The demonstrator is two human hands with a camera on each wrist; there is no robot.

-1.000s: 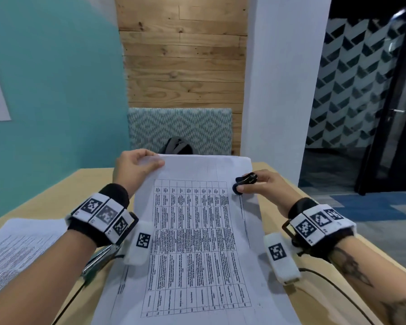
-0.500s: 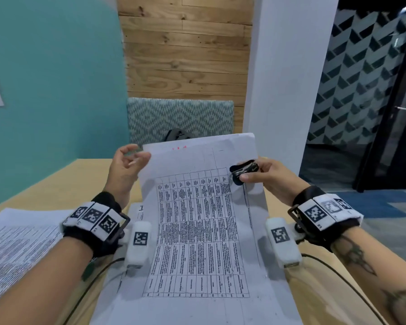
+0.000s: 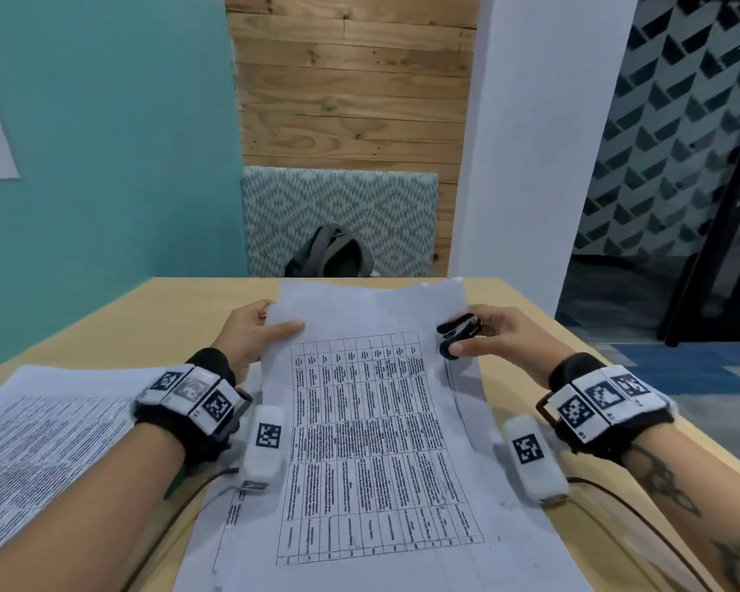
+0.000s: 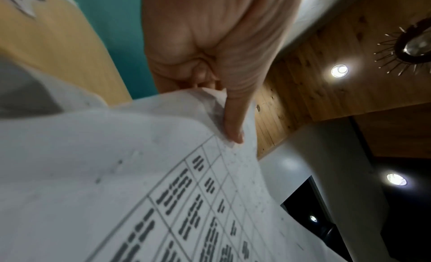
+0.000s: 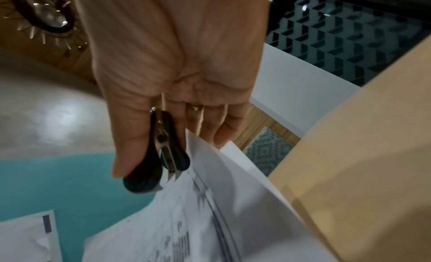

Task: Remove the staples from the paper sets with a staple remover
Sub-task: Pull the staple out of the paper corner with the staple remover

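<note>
Left wrist: blurred paper set (image 4: pixel 116 173).

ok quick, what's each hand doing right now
Left hand: pinching the top left corner of the paper set.
Right hand: gripping the black staple remover at the set's right edge.

Dark backpack (image 3: pixel 332 253) against patterned chair (image 3: pixel 338 207)

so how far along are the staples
Looks done: a loose sheet pile lies at the table's left. In hand: the left hand pinches the table-printed set at its top corner, and the right hand grips the remover at the opposite corner. No staple shows; whether any remain is unclear.
</note>
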